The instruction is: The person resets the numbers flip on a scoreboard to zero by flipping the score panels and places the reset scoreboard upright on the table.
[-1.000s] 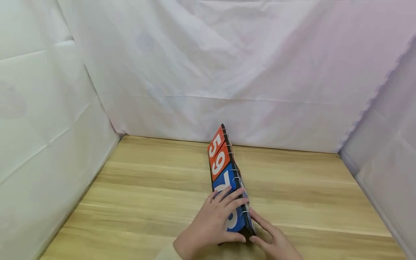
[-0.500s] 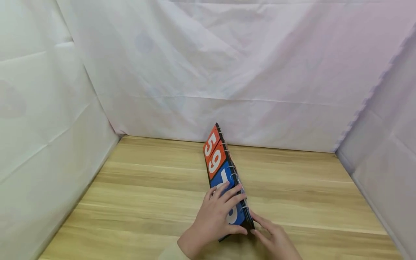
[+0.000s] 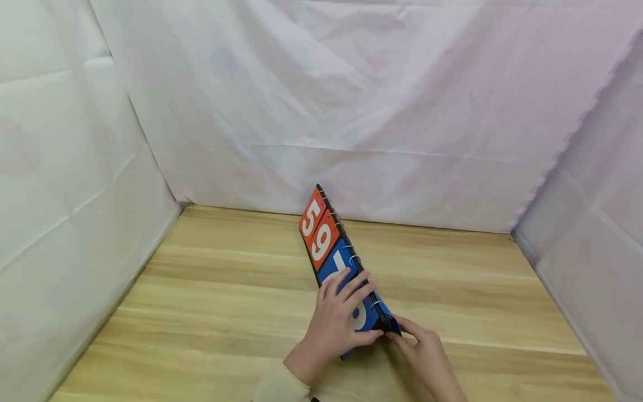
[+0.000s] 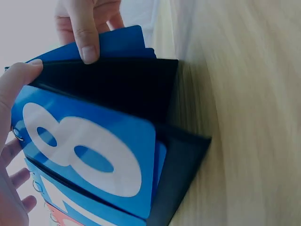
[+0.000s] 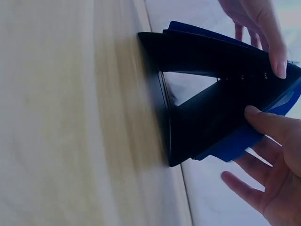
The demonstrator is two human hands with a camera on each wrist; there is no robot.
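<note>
both hands steady a tent-shaped flip scoreboard (image 3: 346,279) at its near end

nearest, the right hand (image 3: 427,357) pinches the near corner with curled fingertips, and the left hand (image 3: 336,321) lies with fingers spread and nearly straight across the blue 8 card (image 4: 84,155), thumb at the near edge. the scoreboard stands on the wooden table (image 3: 201,301), its orange 5 and 9 cards (image 3: 315,231) at the far end towards the white cloth backdrop (image 3: 351,111). it looks best to keep the base flat and pivot gently, so the loose cards don't flop.
</note>
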